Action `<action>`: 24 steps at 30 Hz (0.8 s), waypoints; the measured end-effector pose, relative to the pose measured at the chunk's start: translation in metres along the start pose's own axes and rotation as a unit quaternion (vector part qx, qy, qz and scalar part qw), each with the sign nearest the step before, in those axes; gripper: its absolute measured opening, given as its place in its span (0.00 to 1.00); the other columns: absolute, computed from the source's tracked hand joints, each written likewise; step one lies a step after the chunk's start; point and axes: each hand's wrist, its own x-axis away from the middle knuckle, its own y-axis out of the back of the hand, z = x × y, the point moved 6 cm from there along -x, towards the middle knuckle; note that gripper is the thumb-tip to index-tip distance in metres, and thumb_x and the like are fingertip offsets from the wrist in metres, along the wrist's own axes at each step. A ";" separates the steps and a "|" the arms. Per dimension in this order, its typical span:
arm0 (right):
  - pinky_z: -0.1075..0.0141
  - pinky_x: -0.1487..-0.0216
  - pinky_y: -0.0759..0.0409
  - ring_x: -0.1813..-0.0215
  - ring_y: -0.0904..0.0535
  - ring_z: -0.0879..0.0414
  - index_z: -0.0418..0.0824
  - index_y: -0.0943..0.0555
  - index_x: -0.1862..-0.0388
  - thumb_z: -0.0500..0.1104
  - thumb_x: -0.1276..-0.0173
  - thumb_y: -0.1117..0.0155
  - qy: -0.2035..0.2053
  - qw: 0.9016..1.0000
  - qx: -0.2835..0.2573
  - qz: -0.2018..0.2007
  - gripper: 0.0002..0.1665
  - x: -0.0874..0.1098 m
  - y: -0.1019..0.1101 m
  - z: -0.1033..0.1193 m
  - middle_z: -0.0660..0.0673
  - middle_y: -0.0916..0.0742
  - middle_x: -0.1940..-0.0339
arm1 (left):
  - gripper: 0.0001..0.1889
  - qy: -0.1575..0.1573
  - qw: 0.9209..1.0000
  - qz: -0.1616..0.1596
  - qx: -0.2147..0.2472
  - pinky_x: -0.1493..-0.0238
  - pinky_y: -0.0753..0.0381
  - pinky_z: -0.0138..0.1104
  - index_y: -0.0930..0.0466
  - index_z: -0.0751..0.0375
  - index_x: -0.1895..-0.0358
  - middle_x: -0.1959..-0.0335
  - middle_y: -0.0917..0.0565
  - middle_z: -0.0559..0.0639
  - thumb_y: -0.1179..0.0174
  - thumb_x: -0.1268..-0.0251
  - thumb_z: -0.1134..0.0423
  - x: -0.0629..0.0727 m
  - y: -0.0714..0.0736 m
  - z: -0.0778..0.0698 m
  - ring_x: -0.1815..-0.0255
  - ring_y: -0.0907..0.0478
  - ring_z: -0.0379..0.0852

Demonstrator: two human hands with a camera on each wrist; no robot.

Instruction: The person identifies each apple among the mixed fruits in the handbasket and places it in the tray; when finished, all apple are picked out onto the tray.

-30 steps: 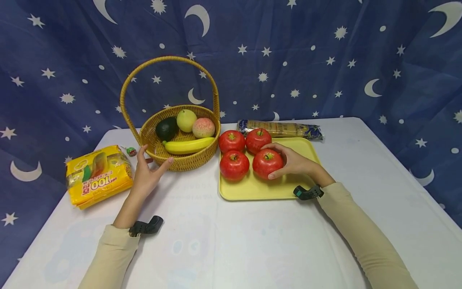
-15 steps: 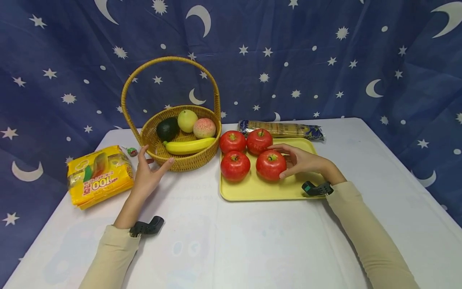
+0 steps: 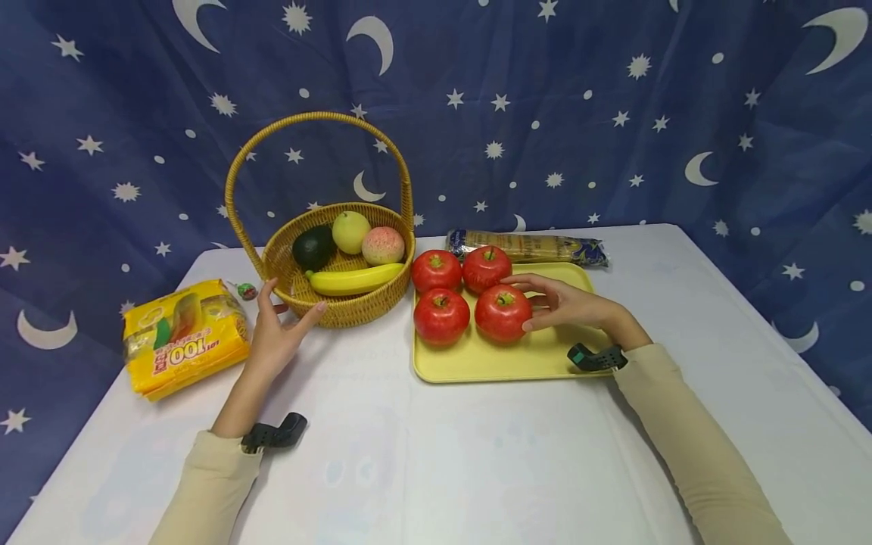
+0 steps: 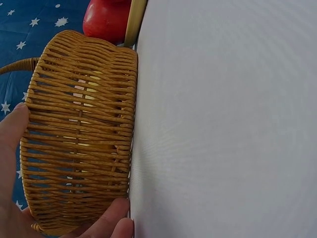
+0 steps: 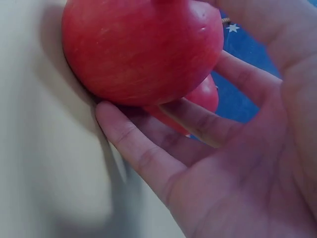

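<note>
My left hand (image 3: pixel 275 333) holds the front left of the wicker basket (image 3: pixel 347 310), its thumb at the rim and fingertips low on the wall in the left wrist view. The basket contains an avocado (image 3: pixel 314 247), a pale green round fruit (image 3: pixel 351 232), a peach (image 3: pixel 383 246) and a banana (image 3: pixel 356 280). My right hand (image 3: pixel 575 303) is at the right side of the front right red apple (image 3: pixel 503 313). Its fingers are spread, fingertips right at the apple, with a gap before the palm. Several red apples stand grouped on the yellow tray (image 3: pixel 477 367).
A yellow snack package (image 3: pixel 187 341) lies left of the basket, with a small green and red wrapped sweet (image 3: pixel 247 291) behind it. A long pack of pasta (image 3: pixel 538 248) lies behind the tray. A star-patterned curtain (image 3: pixel 545 113) closes off the back.
The right hand has loosened round the front right apple and drawn back to the right. That apple shifted slightly right, then back left. The left hand stays at the basket.
</note>
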 end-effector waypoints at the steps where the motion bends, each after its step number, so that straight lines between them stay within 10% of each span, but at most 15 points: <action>1: 0.46 0.34 0.31 0.28 0.38 0.38 0.44 0.42 0.24 0.38 0.38 0.29 -0.002 1.000 0.002 -0.001 0.47 0.000 -0.001 -0.001 0.37 0.35 0.27 | 0.54 0.002 1.000 -0.001 -0.001 0.34 0.42 0.63 0.72 0.52 0.22 0.28 0.46 0.73 0.42 0.36 0.38 0.001 0.000 0.001 0.28 0.45 0.68; 9: 0.47 0.36 0.28 0.34 0.29 0.39 0.45 0.39 0.25 0.40 0.39 0.28 -0.003 0.999 0.036 -0.022 0.46 -0.001 0.001 -0.003 0.36 0.30 0.30 | 0.53 0.005 0.999 -0.010 -0.033 0.37 0.39 0.62 0.69 0.51 0.22 0.30 0.41 0.72 0.43 0.37 0.35 0.008 0.003 0.001 0.31 0.41 0.67; 16: 0.50 0.50 0.18 0.44 0.21 0.36 0.37 0.49 0.22 0.46 0.23 0.48 -0.040 0.998 0.026 -0.034 0.38 0.011 0.013 0.001 0.29 0.29 0.34 | 0.51 -0.027 0.987 -0.020 -0.158 0.69 0.29 0.45 0.60 0.61 0.22 0.55 0.27 0.65 0.52 0.35 0.29 0.013 0.008 -0.009 0.61 0.27 0.58; 24: 0.39 0.39 0.30 0.34 0.32 0.30 0.26 0.39 0.30 0.54 0.17 0.70 -0.005 0.983 0.114 -0.143 0.35 0.018 0.034 0.029 0.26 0.30 0.34 | 0.39 -0.095 0.969 -0.127 -0.192 0.82 0.36 0.37 0.40 0.63 0.29 0.72 0.23 0.55 0.50 0.31 0.37 0.022 0.029 -0.035 0.79 0.30 0.50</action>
